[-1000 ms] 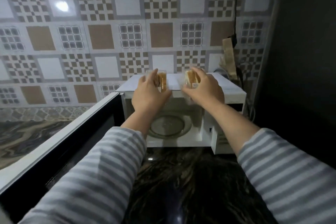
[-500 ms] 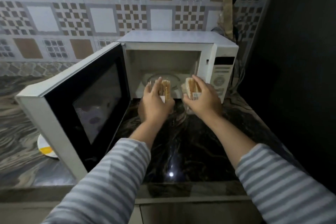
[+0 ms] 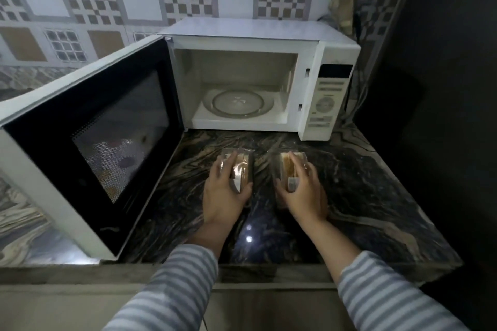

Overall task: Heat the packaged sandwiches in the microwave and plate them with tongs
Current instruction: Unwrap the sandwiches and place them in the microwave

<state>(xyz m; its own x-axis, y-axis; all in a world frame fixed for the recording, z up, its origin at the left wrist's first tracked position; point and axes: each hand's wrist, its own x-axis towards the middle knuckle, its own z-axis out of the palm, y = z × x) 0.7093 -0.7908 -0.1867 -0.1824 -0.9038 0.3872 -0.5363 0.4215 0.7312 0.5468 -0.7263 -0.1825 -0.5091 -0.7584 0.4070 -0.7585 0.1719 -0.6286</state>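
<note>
Two sandwiches in clear plastic packs are low over the dark marble counter (image 3: 363, 185), in front of the white microwave (image 3: 309, 43). My left hand (image 3: 223, 193) grips the left sandwich pack (image 3: 240, 169). My right hand (image 3: 304, 193) grips the right sandwich pack (image 3: 289, 169), which bears a small white label. The microwave's door (image 3: 88, 129) is swung wide open to the left. Its glass turntable (image 3: 238, 102) is bare. I cannot tell whether the packs touch the counter. No tongs or plate are in view.
A patterned tile wall runs behind the microwave. A dark wall closes the right side. Cables hang behind the microwave's right rear corner (image 3: 357, 94). The control panel (image 3: 326, 99) is on the microwave's right face. The counter's front edge (image 3: 269, 269) lies below my wrists.
Both hands have come down with the sandwich packs, from the microwave's top, past its opening, to just over the counter. My view has tilted downward.
</note>
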